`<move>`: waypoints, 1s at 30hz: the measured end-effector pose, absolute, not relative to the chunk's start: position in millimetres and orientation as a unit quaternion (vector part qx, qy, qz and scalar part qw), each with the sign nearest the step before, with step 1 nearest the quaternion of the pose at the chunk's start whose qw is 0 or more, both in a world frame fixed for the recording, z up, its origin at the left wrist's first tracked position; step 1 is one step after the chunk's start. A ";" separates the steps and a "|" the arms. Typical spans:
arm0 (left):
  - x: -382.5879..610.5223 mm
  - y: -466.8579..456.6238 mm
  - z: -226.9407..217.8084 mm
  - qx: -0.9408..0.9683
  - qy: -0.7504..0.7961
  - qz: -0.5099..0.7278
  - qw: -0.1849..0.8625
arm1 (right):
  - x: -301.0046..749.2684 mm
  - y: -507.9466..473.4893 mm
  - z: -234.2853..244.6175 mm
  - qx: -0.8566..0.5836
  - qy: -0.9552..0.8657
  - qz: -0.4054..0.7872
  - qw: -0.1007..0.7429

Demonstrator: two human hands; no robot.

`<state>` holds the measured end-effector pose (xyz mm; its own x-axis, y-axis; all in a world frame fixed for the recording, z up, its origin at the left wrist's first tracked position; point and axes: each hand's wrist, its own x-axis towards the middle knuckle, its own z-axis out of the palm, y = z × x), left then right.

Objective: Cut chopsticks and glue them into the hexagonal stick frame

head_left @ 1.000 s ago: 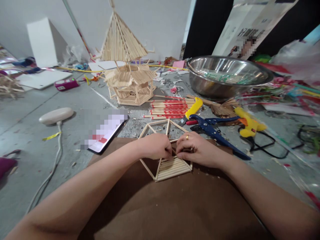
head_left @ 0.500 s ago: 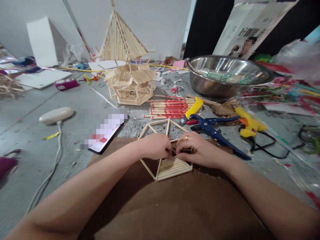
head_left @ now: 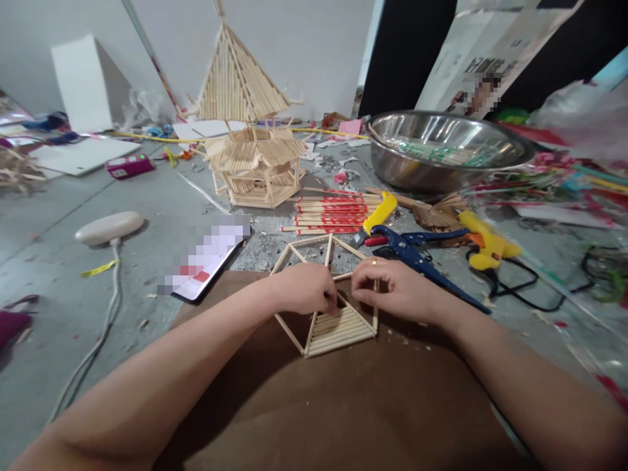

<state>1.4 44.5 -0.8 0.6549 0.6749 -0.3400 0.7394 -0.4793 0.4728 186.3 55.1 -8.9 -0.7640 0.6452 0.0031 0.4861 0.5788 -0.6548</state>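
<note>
1. A frame of pale sticks (head_left: pixel 311 332) sits in front of the person, its near part over a brown sheet (head_left: pixel 314 405) and its far edge over the grey floor (head_left: pixel 161 366).
2. In the frame, 1 near section is filled with parallel slats (head_left: pixel 342 332); other sections are just outlines.
3. The left hand (head_left: pixel 309 288) is curled, its fingertips down at the narrow upper end of the slats; whether it grips anything cannot be told.
4. The right hand (head_left: pixel 392 288) is over the frame's right side, apart from the left, fingers bent toward the thumb; anything between the tips cannot be made out.
5. Just beyond lie red-banded sticks (head_left: pixel 333 212), a yellow-handled knife (head_left: pixel 381 212) and a blue hand tool (head_left: pixel 417 255); a yellow glue gun (head_left: pixel 490 247) is farther right.
6. To the left are a phone (head_left: pixel 210 261) and a white device (head_left: pixel 108 227) with a cable.
7. Farther back stand a stick-built pavilion (head_left: pixel 243 78) and a steel bowl (head_left: pixel 441 175).
</note>
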 end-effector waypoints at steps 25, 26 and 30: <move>-3.5 44.7 0.8 0.843 0.421 -0.053 0.331 | 326.9 108.5 17.1 -0.837 -0.546 0.041 0.005; -3.6 44.9 1.2 0.842 0.421 -0.052 0.334 | 330.5 110.8 10.0 -0.834 -0.549 0.046 0.015; -5.3 46.7 2.2 0.833 0.421 -0.049 0.357 | 340.4 119.4 -11.4 -0.824 -0.558 0.032 0.092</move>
